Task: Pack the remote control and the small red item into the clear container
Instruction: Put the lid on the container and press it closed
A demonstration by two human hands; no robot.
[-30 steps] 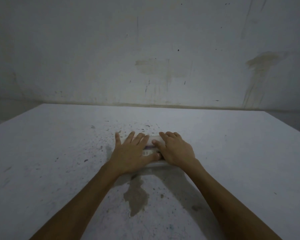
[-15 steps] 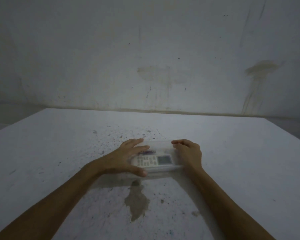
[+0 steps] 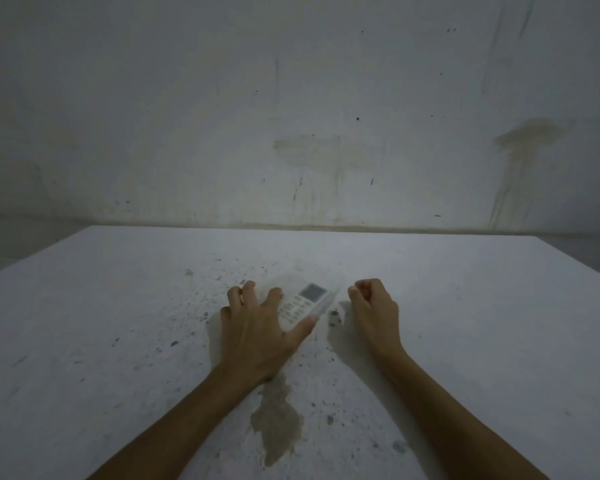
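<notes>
The clear container (image 3: 330, 304) lies on the white table (image 3: 482, 323), turned diagonally and blurred. Through it shows the white remote control (image 3: 302, 303), its grey screen toward the far right. My left hand (image 3: 257, 330) covers the container's left end, fingers spread over the top and thumb along the near side. My right hand (image 3: 374, 310) sits just right of the container with its fingers curled in and nothing visible in them. The small red item is not visible in this view.
A brownish stain (image 3: 278, 424) marks the table between my forearms, with dark specks scattered around it. A stained wall (image 3: 309, 150) rises behind the table's far edge. The table's left edge slants across the left side of the view.
The container has swung from lying crosswise to lying diagonally under my left hand. My right hand has come off its right end and curled shut.
</notes>
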